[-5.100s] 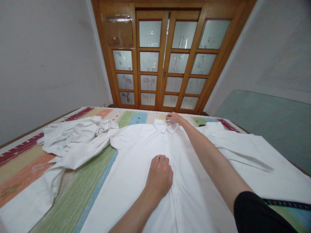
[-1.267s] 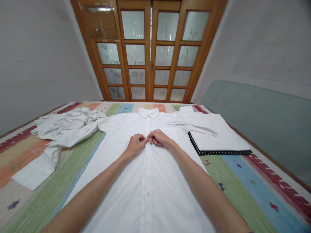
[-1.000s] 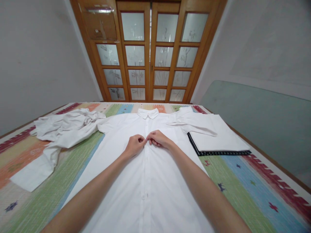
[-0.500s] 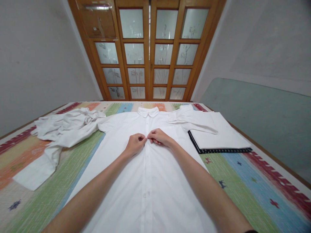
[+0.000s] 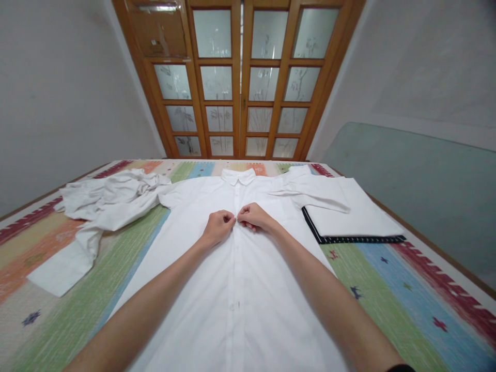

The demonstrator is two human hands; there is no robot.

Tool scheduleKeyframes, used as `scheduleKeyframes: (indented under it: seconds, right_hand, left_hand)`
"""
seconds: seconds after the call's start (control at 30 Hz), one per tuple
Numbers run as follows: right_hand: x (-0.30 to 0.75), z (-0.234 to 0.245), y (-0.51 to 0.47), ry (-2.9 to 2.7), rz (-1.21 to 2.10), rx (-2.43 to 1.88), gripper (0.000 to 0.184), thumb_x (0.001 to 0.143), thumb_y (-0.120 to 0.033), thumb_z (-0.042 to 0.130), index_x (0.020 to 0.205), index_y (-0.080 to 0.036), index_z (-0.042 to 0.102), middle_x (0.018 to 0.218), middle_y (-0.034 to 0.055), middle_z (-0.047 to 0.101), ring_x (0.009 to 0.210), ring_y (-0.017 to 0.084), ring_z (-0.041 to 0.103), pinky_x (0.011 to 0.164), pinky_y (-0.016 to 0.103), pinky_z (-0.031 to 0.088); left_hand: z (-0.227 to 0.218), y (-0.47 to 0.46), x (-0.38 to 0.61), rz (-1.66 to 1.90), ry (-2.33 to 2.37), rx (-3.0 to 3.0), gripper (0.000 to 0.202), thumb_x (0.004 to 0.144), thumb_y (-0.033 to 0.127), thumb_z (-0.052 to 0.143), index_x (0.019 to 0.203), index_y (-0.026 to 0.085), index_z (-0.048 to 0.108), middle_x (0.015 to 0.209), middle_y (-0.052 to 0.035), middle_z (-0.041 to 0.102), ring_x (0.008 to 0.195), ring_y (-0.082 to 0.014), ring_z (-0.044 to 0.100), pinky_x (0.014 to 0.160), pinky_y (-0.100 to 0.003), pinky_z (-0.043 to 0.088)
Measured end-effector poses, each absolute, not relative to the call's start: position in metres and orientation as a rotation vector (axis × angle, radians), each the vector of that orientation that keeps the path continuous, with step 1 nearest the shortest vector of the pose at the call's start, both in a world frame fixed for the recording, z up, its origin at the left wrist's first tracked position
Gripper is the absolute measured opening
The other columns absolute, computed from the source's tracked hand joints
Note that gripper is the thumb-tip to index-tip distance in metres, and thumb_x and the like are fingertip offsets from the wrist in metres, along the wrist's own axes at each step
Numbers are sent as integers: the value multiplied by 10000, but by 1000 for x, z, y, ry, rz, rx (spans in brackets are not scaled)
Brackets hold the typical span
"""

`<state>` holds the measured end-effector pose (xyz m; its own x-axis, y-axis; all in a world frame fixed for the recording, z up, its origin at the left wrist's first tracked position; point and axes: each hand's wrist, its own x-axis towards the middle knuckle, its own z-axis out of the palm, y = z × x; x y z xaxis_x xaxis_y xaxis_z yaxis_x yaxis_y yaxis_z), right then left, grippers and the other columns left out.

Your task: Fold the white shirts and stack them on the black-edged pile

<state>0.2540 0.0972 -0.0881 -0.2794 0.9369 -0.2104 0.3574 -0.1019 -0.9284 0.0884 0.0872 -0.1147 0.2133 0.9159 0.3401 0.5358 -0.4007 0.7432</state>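
A white button-up shirt (image 5: pixel 209 320) lies spread on its back-to-front length before me, collar at the far end and button strip running down the middle. On that strip, at chest height, my left hand (image 5: pixel 220 227) pinches the shirt's edge between thumb and finger. Just to its right, my right hand (image 5: pixel 256 217) pinches the same spot, its other fingers curled. The fingertips of both hands nearly meet, and whatever button lies between them is hidden. Lower on the strip, a small button (image 5: pixel 232 307) shows.
A crumpled white garment (image 5: pixel 112 199) lies at the left, partly against the shirt's sleeve. Folded white cloth (image 5: pixel 341 219) on a black patterned piece (image 5: pixel 349 239) sits at the right under the other sleeve. A striped colourful cloth (image 5: pixel 387 289) covers the table; wooden glazed doors (image 5: pixel 240 62) stand behind.
Both hands keep their pinch at the same place on the button strip. The whole view has shifted slightly, so everything appears a little further right.
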Motion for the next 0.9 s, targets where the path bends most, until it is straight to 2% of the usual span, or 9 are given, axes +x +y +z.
scheduleKeyframes:
  seconds: [0.4, 0.57, 0.7, 0.9]
  right_hand:
    - [254, -94, 98, -1590, 1397, -1332, 135, 749, -133, 589, 617, -153, 565, 407, -72, 526, 261, 33, 333, 259, 159, 207]
    - [252, -96, 100, -1595, 1407, -1331, 153, 755, -107, 554, 611, -159, 548, 411, -73, 529, 259, 32, 330, 267, 165, 195]
    - [251, -99, 101, -1624, 1377, -1316, 150, 771, -123, 554, 627, -164, 541, 409, -82, 522, 251, 33, 330, 268, 167, 194]
    - [249, -95, 102, -1720, 1324, -1415, 187, 764, -98, 536, 591, -168, 523, 384, -88, 496, 249, 37, 344, 273, 166, 221]
  left_hand:
    - [-110, 86, 87, 1072, 1371, 1981, 126, 747, 261, 629, 692, 186, 713, 699, -16, 729, 658, -164, 650, 681, -269, 493]
    - [-110, 86, 87, 1139, 1357, 1932, 64, 718, 249, 653, 741, 191, 638, 709, 2, 696, 664, -151, 636, 659, -262, 479]
    - [-110, 86, 88, 1197, 1324, 1880, 159, 710, 234, 661, 830, 204, 560, 745, 15, 668, 702, -145, 640, 639, -249, 459]
    - [-110, 85, 89, 1166, 1382, 1942, 143, 720, 184, 610, 735, 222, 473, 658, 52, 584, 600, -117, 540, 593, -240, 405]
